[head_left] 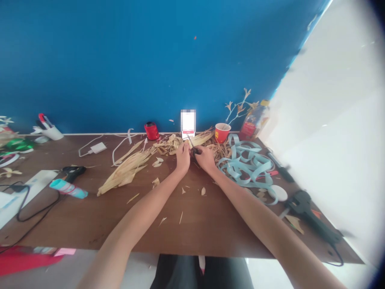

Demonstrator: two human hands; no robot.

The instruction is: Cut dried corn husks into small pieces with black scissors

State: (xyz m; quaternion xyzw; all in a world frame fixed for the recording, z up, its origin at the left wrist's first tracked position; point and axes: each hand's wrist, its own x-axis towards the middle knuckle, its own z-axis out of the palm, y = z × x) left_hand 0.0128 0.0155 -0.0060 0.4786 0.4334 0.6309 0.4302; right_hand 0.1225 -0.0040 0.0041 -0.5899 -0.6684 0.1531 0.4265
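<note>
Over the far middle of the desk, both hands are close together. My right hand is closed around the dark handles of a pair of scissors, whose blades point away and slightly left. Beside it, my left hand has its fingers pinched on a small piece of pale dried corn husk close to the blades. How much of that piece is inside the fingers is hidden. Behind the hands lie more dried husks in a loose heap. A long bundle of husks rests to the left.
A lit phone leans on the blue wall. On the right are a red paper cup, tangled light-blue ribbon and a glue gun. Another glue gun, a blue roll and a charger lie left. Husk scraps dot the desk.
</note>
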